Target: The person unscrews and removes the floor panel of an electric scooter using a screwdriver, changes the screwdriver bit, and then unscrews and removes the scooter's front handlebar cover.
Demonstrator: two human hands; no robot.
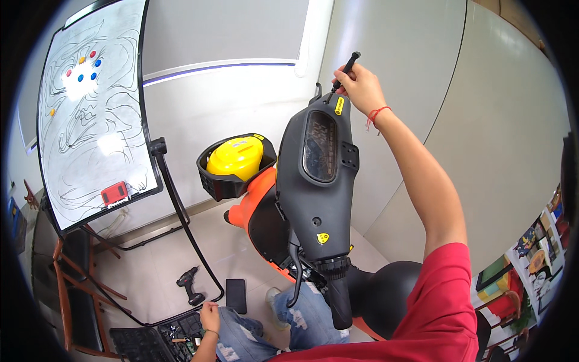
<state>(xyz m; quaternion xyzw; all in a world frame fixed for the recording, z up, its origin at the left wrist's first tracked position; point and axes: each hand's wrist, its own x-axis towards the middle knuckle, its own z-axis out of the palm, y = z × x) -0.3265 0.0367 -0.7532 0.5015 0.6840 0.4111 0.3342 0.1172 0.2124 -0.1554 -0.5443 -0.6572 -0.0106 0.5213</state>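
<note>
My right hand [363, 90] grips a black screwdriver [348, 65], its tip down at the far end of a scooter's dark grey handlebar cover [316, 205]. A display [319, 146] is set into that cover. Below the cover stick out a black grip [340, 301] and a brake lever [295, 274]. My left hand [210, 317] is low, by my knee and above an open black tool case [142, 344]. Its fingers look curled together; anything in them is too small to make out.
A black bin with a yellow helmet-like shell [236, 158] sits beyond the orange scooter body [244, 208]. A cordless drill [190, 285] and a dark flat tablet-like thing [236, 295] lie on the floor. At the left stand a whiteboard [90, 127] and wooden chairs [84, 314].
</note>
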